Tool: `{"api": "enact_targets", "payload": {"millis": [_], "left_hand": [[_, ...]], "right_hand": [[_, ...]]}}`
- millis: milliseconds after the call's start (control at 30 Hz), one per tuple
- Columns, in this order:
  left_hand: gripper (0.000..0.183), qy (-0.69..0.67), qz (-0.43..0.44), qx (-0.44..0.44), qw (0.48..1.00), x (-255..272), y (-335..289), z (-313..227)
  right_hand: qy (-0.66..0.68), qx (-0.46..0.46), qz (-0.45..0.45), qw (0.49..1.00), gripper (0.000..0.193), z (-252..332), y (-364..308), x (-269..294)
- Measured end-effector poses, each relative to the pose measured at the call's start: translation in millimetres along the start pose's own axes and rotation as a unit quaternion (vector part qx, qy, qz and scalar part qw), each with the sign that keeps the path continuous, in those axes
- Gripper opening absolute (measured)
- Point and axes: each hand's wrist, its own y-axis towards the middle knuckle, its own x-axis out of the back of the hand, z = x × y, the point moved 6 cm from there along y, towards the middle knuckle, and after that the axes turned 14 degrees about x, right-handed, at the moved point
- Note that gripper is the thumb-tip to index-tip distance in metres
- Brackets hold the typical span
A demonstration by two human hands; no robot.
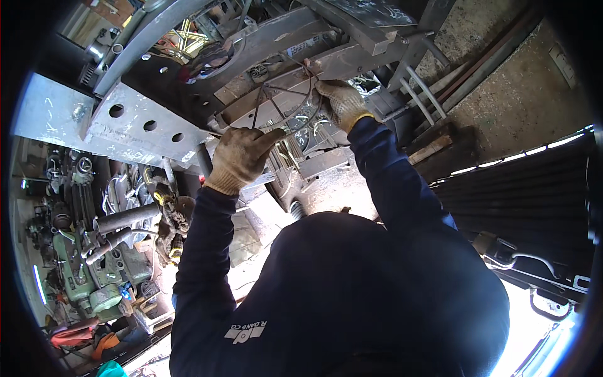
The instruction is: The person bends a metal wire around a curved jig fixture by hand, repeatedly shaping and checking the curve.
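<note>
Steel wire guard (282, 107): one; two gloved hands, left (242, 157) and right (339, 100), each grip clamped on it.

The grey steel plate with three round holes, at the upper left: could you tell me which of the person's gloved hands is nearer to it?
Left. The left hand is just right of the grey steel plate with three round holes, beside its lower end; the right hand is farther right, on the thin wire frame.

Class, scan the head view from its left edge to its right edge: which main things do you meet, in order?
Green machine → grey steel beam with round holes → left hand in a work glove → thin wire frame → right hand in a work glove → pale bars → dark ribbed panel.
</note>
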Motion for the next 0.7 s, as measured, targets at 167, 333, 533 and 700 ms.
{"api": "enact_targets", "payload": {"millis": [167,333,533,700], "left_hand": [[0.027,-0.035,0.013,-0.006,0.999,-16,-3,6],[0.028,-0.022,-0.002,0.019,1.000,-6,6,7],[0.023,-0.009,0.002,0.072,0.997,-15,15,17],[0.021,-0.005,-0.012,0.051,0.999,-13,17,23]], "right_hand": [[0.023,-0.023,-0.023,0.999,0.017,-13,5,5],[-0.020,-0.037,-0.027,0.999,0.020,-14,26,4],[-0.025,-0.024,-0.006,0.999,0.031,-12,19,3],[0.158,-0.102,0.009,0.982,0.037,-20,-26,-19]]}}
